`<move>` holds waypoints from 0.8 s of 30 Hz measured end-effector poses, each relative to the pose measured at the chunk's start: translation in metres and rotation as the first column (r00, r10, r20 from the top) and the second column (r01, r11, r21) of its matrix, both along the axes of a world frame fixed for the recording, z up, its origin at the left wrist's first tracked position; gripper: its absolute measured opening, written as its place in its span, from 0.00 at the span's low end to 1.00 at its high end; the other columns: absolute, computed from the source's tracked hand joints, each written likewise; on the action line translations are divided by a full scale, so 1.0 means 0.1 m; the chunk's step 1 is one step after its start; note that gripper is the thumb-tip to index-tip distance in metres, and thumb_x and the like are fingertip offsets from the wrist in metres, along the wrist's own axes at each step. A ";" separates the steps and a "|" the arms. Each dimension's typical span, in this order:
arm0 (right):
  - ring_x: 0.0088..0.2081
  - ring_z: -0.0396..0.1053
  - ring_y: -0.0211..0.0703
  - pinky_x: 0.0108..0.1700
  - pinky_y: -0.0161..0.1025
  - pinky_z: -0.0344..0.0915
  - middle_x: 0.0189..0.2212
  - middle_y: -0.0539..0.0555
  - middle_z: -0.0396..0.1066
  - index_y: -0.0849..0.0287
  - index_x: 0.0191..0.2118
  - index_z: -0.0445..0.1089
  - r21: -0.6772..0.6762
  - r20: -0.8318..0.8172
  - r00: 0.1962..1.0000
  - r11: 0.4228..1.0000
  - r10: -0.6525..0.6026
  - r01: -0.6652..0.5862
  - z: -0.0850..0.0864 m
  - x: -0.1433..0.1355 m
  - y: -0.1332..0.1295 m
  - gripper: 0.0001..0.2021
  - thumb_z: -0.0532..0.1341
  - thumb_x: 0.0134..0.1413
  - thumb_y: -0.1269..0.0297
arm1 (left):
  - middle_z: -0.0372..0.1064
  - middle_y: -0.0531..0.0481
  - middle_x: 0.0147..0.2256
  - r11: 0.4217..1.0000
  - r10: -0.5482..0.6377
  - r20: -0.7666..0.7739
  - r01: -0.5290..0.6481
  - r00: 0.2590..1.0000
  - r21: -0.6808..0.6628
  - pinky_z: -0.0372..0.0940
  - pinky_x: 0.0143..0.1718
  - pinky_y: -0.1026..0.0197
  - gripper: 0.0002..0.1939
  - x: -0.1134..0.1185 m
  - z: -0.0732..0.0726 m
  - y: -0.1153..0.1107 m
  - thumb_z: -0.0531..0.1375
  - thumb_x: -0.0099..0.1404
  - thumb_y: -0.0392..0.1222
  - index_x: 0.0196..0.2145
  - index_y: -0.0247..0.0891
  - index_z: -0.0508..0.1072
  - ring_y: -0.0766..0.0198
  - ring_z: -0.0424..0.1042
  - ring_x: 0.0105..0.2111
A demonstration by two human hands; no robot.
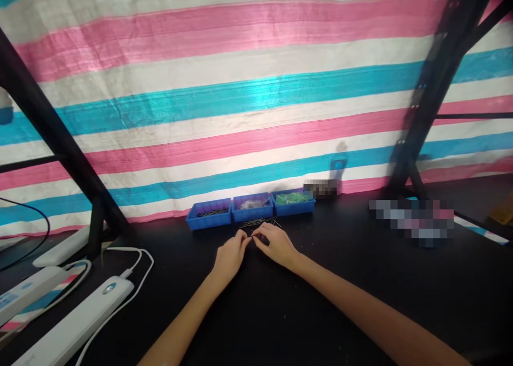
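Observation:
My left hand (231, 255) and my right hand (277, 243) meet over the black table (256, 312), fingertips pinched close together. Whatever sits between the fingertips is too small to make out. Just beyond my hands lies a loose pile of thin metal pins or rods (256, 223). Behind the pile stand three blue bins in a row. The left bin (208, 223) holds dark thin rods, the middle bin (252, 213) holds small clear or whitish pieces, and the right bin (294, 209) holds green pieces.
White power strips (76, 323) with a white cable (146, 280) lie at the left. Black metal legs (64, 147) rise on both sides. A striped plastic sheet (240, 99) hangs behind the table. Blurred-out items (417, 219) lie at the right.

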State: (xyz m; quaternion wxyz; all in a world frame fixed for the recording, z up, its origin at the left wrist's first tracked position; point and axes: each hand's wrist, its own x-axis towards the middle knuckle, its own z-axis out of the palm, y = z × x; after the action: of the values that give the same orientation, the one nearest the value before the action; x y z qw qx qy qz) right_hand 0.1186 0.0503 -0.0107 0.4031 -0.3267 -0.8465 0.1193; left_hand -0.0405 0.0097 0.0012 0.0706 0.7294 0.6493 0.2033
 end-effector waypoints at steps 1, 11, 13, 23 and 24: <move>0.32 0.64 0.39 0.38 0.36 0.60 0.32 0.52 0.68 0.56 0.38 0.69 -0.013 0.000 1.000 1.000 0.016 -0.016 0.01 0.00 -0.01 0.08 0.55 0.53 0.69 | 0.68 0.53 0.29 1.000 0.017 0.040 -0.017 0.999 -0.007 0.51 0.26 0.65 0.14 -0.01 0.01 0.00 0.43 0.66 0.49 0.34 0.42 0.63 0.64 0.69 0.29; 0.30 0.64 0.35 0.36 0.32 0.60 0.33 0.50 0.65 0.55 0.45 0.67 -0.042 0.021 0.992 0.992 0.123 -0.122 0.01 0.01 -0.01 0.11 0.53 0.57 0.64 | 0.64 0.57 0.21 0.996 -0.081 0.511 0.085 0.856 0.015 0.53 0.25 0.66 0.14 -0.04 -0.12 0.08 0.50 0.61 0.52 0.33 0.41 0.68 0.67 0.62 0.22; 0.30 0.64 0.35 0.36 0.32 0.60 0.33 0.50 0.65 0.54 0.45 0.66 -0.050 0.013 0.994 0.992 0.113 -0.112 0.00 0.01 -0.01 0.11 0.53 0.57 0.63 | 0.59 0.58 0.19 0.990 -0.131 0.610 0.138 0.782 0.036 0.52 0.23 0.66 0.15 -0.04 -0.13 0.12 0.52 0.59 0.53 0.31 0.38 0.69 0.69 0.59 0.20; 0.29 0.63 0.34 0.31 0.31 0.59 0.30 0.49 0.65 0.56 0.34 0.70 -0.102 -0.146 0.987 0.991 0.068 -0.083 -0.01 0.02 0.05 0.07 0.57 0.55 0.62 | 0.56 0.57 0.19 0.992 -0.019 0.774 0.107 0.633 -0.064 0.45 0.14 0.69 0.21 -0.01 -0.05 0.11 0.57 0.53 0.57 0.30 0.33 0.72 0.75 0.49 0.15; 0.28 0.63 0.34 0.30 0.31 0.58 0.29 0.49 0.65 0.57 0.33 0.70 -0.105 -0.157 0.985 0.991 0.067 -0.085 -0.02 0.02 0.06 0.06 0.57 0.54 0.62 | 0.56 0.57 0.19 0.991 -0.010 0.783 0.110 0.622 -0.075 0.45 0.14 0.70 0.22 -0.01 -0.05 0.11 0.57 0.53 0.57 0.31 0.33 0.72 0.75 0.49 0.15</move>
State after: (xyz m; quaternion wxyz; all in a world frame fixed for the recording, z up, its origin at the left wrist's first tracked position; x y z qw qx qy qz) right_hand 0.1207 0.0562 -0.0125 0.4430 -0.3061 -0.8170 0.2064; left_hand -0.0416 0.0210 -0.0042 0.3938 0.5850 0.5403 0.4591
